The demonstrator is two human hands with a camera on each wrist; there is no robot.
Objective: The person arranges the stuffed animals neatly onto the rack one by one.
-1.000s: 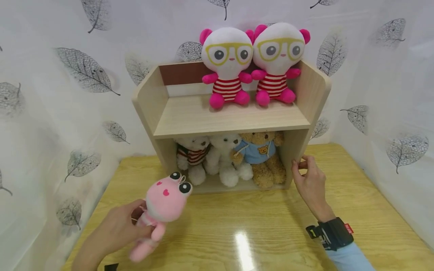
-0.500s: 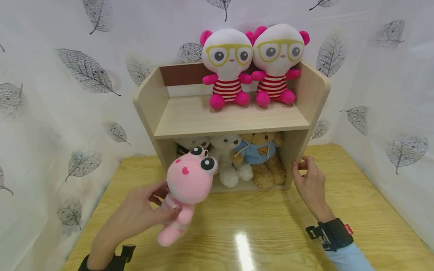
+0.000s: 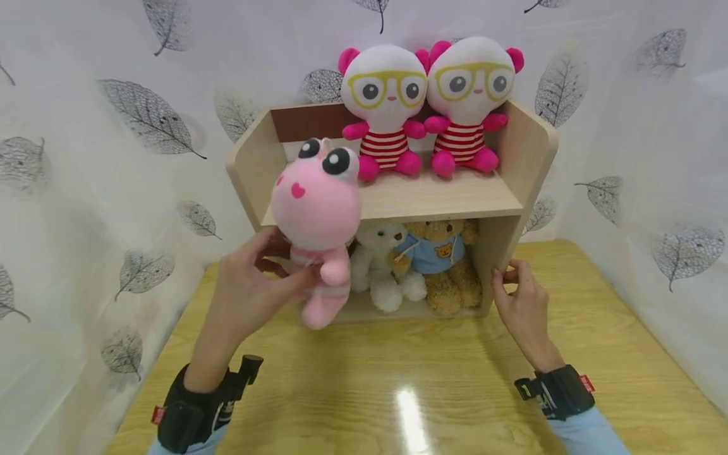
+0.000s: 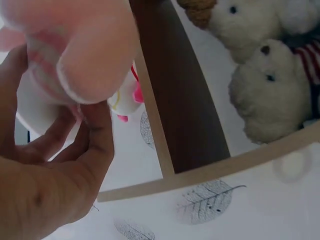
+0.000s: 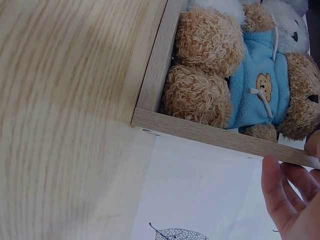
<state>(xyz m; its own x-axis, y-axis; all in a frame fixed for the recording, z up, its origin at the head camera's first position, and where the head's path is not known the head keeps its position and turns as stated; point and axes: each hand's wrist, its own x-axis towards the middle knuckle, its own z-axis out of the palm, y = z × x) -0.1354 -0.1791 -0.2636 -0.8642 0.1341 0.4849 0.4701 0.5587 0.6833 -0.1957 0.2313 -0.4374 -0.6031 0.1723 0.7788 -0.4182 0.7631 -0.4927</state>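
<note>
In the head view my left hand [image 3: 253, 284] grips a pink frog plush toy [image 3: 315, 205] round its striped body. The frog is upright, slightly tilted, in front of the left part of a wooden shelf [image 3: 443, 196], its head overlapping the upper board. From the left wrist camera, thumb and fingers show curled about the frog's body [image 4: 95, 60]. My right hand [image 3: 520, 306] pinches the shelf's right side panel [image 5: 200, 132] near its front edge. Two plush pandas with yellow glasses, the left panda [image 3: 383, 107] and the right panda [image 3: 469, 104], sit on the upper board's right half.
In the lower compartment sit a white bear [image 3: 383, 265] and a brown bear [image 3: 446, 278] in a blue hoodie. Another white bear [image 4: 270, 95] in stripes is hidden by the frog in the head view. The shelf stands on a wooden table [image 3: 352, 385] against a leaf-patterned wall covering [image 3: 68, 221].
My left hand has carried the frog plush toy up and to the right, from over the table to the front of the upper board. My right hand stays at the side panel.
</note>
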